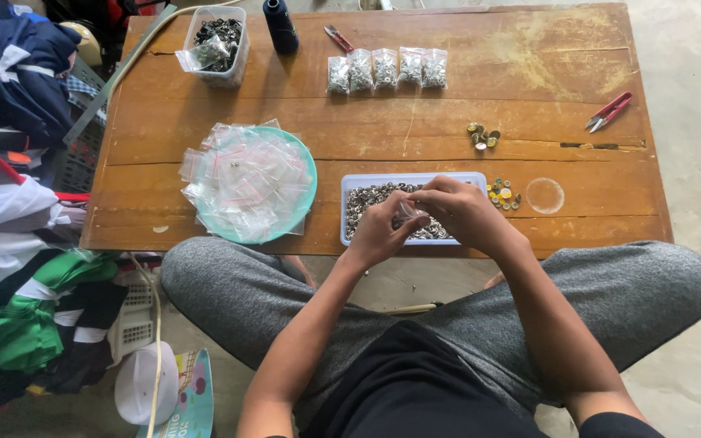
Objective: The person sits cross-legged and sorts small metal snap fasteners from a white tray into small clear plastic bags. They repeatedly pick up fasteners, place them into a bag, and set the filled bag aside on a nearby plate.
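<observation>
Above the white tray (pixel 350 185) of small metal pieces, at the near edge of the wooden surface (pixel 529 73), we find both hands meeting — our left hand (pixel 376 234) and right hand (pixel 466 212) each have their grip closed on one small clear bag (pixel 408 212). Gold-coloured pieces (pixel 503 195) lie just right of the tray.

Garment workshop: clothes heaps (pixel 18 268), snap-button tray (pixel 359 185).
</observation>
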